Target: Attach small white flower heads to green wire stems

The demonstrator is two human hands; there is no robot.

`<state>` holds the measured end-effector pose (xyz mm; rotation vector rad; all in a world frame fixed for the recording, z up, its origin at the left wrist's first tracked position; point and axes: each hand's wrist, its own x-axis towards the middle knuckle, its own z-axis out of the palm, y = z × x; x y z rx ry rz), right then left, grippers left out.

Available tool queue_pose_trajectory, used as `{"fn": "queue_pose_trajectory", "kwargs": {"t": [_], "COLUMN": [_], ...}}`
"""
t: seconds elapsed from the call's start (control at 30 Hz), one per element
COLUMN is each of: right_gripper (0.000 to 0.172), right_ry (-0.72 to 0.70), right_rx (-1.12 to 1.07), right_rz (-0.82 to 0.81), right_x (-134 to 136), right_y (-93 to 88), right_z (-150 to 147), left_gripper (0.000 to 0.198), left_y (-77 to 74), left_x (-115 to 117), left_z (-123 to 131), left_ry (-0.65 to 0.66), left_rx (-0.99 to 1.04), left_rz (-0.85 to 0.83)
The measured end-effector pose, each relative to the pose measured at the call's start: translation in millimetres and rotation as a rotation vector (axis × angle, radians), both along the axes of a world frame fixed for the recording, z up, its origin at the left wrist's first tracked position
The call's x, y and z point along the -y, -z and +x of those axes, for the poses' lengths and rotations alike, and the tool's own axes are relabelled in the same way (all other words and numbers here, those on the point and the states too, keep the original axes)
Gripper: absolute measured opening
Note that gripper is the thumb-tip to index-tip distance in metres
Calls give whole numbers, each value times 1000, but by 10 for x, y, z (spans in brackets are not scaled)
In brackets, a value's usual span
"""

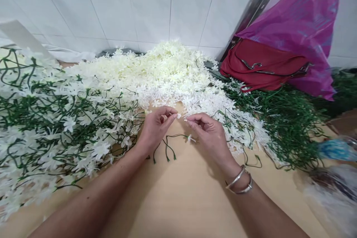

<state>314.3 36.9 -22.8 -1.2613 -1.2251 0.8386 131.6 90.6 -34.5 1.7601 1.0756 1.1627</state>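
My left hand (pixel 158 126) pinches a small white artificial flower piece (pixel 179 116) between thumb and fingertips. Close by on the right, my right hand (pixel 208 132) is closed in a pinch on a tiny white piece (pixel 186 119), too small to tell its kind. The two sets of fingertips are a little apart. Below them on the table (pixel 178 193) lies a green branched plastic stem (pixel 167 145) with a white flower (pixel 190 138) at its right end. Two silvery bangles (pixel 240 184) circle my right wrist.
Loose cream-white petals (pixel 167 63) are heaped at the back. Assembled white flowers on green stems (pixel 69 126) cover the left side. To the right are green stems (pixel 292 122), a red bag (pixel 267 65), a purple plastic bag (pixel 301 26) and clear plastic wrapping (pixel 331 193). A tiled wall (pixel 150 7) stands behind.
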Motion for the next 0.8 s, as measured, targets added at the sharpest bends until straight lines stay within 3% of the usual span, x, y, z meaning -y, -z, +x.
{"fn": "queue_pose_trajectory", "kwargs": {"t": [0.13,0.3,0.67,0.8], "right_gripper": [8,9,27,27], "right_ry": [23,59,136,89], "right_rx": [-33,-33,-10,-7], "right_rz": [13,49,6,-10], "right_x": [34,35,87,80], "right_y": [-19,3,-16,-60], "right_z": [-74,-117,-139,-123], "left_gripper": [19,19,18,20], "left_y": [8,43,23,25], "left_x": [25,55,209,230], "left_z": [36,75,91,133], "left_ry": [133,256,149,128], "left_rx": [215,200,4,112], "left_rz": [-188,-202,-34,-120]}}
